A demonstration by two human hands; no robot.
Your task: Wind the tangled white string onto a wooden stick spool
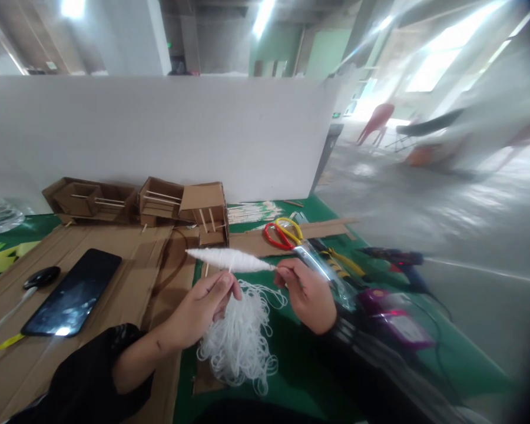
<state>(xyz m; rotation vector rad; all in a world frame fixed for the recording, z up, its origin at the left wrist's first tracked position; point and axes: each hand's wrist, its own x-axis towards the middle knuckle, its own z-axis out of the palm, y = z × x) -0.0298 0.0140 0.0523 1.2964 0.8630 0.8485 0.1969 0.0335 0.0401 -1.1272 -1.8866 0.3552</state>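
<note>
In the head view, a thin stick wound with white string (229, 259) lies level above the table, thick in the middle and tapered at both ends. My right hand (308, 294) pinches the right end of this spindle. Just below its middle, my left hand (209, 300) is closed, thumb against fingers, on the white string that runs up to the winding. A loose heap of white string (242, 347) lies on the table beneath my hands, with a loop reaching toward the right hand.
Cardboard boxes (203, 200) with thin sticks stand at the back before a white partition (181, 135). A black phone (73, 291) and mouse (42, 277) lie on cardboard at left. Red-and-yellow-handled scissors (279, 235), pliers (347, 262), a glue gun (397, 262) and a purple device (395, 318) lie right.
</note>
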